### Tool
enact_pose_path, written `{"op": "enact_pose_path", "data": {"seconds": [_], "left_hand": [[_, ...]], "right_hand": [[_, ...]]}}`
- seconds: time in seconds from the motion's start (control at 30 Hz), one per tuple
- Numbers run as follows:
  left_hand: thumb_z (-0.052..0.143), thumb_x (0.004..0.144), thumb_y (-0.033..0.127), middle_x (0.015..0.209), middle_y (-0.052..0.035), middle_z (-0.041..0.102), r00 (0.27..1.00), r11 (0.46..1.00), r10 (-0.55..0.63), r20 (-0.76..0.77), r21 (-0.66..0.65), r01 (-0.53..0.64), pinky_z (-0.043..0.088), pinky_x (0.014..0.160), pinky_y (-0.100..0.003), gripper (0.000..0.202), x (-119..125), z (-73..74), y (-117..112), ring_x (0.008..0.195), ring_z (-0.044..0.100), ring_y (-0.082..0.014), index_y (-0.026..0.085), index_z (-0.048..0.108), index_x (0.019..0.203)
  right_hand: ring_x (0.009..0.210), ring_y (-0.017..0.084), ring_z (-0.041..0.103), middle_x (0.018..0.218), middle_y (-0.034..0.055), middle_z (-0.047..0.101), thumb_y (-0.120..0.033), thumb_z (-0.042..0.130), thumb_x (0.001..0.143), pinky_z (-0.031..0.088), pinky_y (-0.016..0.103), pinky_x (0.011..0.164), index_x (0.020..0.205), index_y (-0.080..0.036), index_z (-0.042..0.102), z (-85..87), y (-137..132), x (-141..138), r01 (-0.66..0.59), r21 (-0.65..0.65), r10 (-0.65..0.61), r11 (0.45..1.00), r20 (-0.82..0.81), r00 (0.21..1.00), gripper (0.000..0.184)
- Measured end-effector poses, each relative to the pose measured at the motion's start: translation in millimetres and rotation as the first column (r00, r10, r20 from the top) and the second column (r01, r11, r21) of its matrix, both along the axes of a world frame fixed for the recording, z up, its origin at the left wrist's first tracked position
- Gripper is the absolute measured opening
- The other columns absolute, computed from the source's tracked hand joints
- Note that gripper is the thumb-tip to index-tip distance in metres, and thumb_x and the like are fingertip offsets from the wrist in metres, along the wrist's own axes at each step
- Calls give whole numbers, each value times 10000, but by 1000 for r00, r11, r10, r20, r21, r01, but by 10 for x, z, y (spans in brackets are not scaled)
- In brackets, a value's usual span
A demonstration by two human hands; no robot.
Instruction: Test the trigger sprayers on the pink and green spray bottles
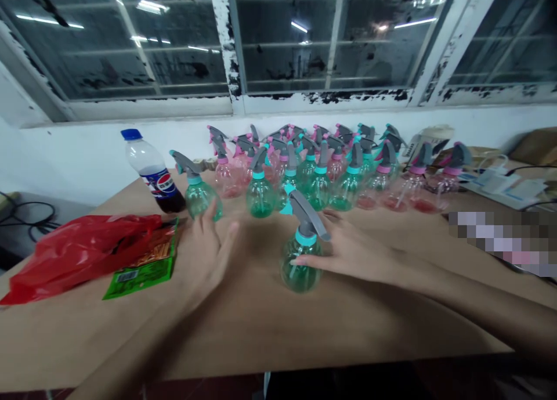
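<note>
A green spray bottle [300, 260] with a grey trigger head stands upright on the brown table [270, 330] in front of me. My right hand [348, 249] rests beside it with fingers stretched out, fingertips touching the bottle's right side. My left hand [209, 243] hovers open to the left of that bottle, fingers apart, its fingertips close to another green spray bottle [198, 194]. Behind them stand several green and pink spray bottles [317, 162] in a crowded group along the wall.
A cola bottle [152, 170] with a blue cap stands at the back left. A red plastic bag [78, 252] and a green snack packet [148, 263] lie at the left. Cables and a power strip [500, 185] lie at the right.
</note>
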State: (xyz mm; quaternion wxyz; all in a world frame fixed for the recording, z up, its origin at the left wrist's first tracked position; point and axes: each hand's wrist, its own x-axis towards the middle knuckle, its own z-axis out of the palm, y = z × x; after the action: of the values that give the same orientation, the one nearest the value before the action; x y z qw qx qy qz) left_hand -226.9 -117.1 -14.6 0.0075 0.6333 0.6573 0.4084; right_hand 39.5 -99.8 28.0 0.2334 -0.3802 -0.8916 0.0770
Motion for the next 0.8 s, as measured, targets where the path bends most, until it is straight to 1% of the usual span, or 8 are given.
{"op": "enact_pose_path", "data": {"seconds": [0.1, 0.2, 0.27, 0.33, 0.43, 0.57, 0.67, 0.8], "left_hand": [[403, 896, 505, 1354, -123, 456, 969, 954, -246, 25, -172, 246, 304, 1064, -528, 567, 383, -58, -156, 1278, 403, -297, 227, 313, 1383], [502, 839, 535, 1388, -134, 421, 884, 844, -467, 16, -291, 451, 312, 1043, -565, 655, 778, -133, -240, 1307, 360, -326, 256, 282, 1389], [560, 803, 533, 1376, -142, 426, 831, 789, -556, 31, -295, 539, 340, 1024, -562, 728, 1020, -172, -257, 1291, 379, -334, 260, 244, 1400], [603, 773, 525, 1345, -143, 452, 797, 758, -602, 61, -272, 593, 361, 1007, -560, 751, 1232, -196, -245, 1261, 416, -338, 258, 258, 1385], [637, 742, 515, 1296, -140, 491, 782, 739, -614, 113, -266, 619, 392, 973, -566, 724, 1508, -211, -192, 1218, 460, -345, 251, 323, 1338], [676, 701, 503, 1261, -148, 511, 751, 702, -648, 126, -283, 653, 398, 970, -558, 724, 1867, -224, -123, 1203, 470, -347, 218, 370, 1292], [682, 697, 496, 1256, -145, 515, 705, 664, -699, 124, -255, 703, 402, 973, -545, 717, 2120, -249, -90, 1195, 481, -341, 215, 372, 1280], [679, 701, 508, 1337, -147, 451, 669, 634, -737, 97, -242, 734, 363, 1027, -531, 796, 2294, -299, -40, 1261, 418, -329, 240, 281, 1336]], "right_hand": [[1029, 296, 573, 1073, 91, 632, -599, 570, 763, 398, 501, 931, 1199, -233, 514, 3, -34, 120, -12, 27, 13, 1000, -25, 1000, 572], [1054, 288, 565, 1033, 75, 652, -616, 563, 760, 312, 525, 1016, 1252, -251, 490, -31, -66, 296, 3, 41, -2, 999, -27, 1000, 617], [1064, 293, 559, 1009, 72, 659, -637, 537, 764, 264, 550, 1041, 1243, -257, 506, -53, -89, 442, 23, 31, -23, 999, 2, 1000, 612], [1050, 291, 564, 1018, 65, 653, -632, 506, 786, 248, 567, 1043, 1213, -271, 528, -61, -113, 608, 37, 6, -37, 999, 32, 999, 560], [1042, 291, 563, 1047, 59, 640, -605, 525, 788, 269, 566, 1028, 1202, -298, 532, -45, -153, 876, 52, -32, -52, 998, 21, 998, 515], [1114, 287, 513, 1122, 71, 602, -577, 628, 723, 376, 508, 966, 1182, -264, 517, -7, -201, 1177, 111, -95, -126, 989, -173, 977, 566], [967, 246, 575, 1041, 74, 615, -533, 659, 713, 484, 415, 793, 1140, -223, 513, -19, -203, 1300, 155, -212, -230, 965, -395, 889, 547], [830, 193, 590, 962, 44, 620, -493, 651, 741, 489, 350, 703, 1046, -214, 544, -77, -163, 1333, 100, -276, -253, 956, -601, 759, 427]]}}
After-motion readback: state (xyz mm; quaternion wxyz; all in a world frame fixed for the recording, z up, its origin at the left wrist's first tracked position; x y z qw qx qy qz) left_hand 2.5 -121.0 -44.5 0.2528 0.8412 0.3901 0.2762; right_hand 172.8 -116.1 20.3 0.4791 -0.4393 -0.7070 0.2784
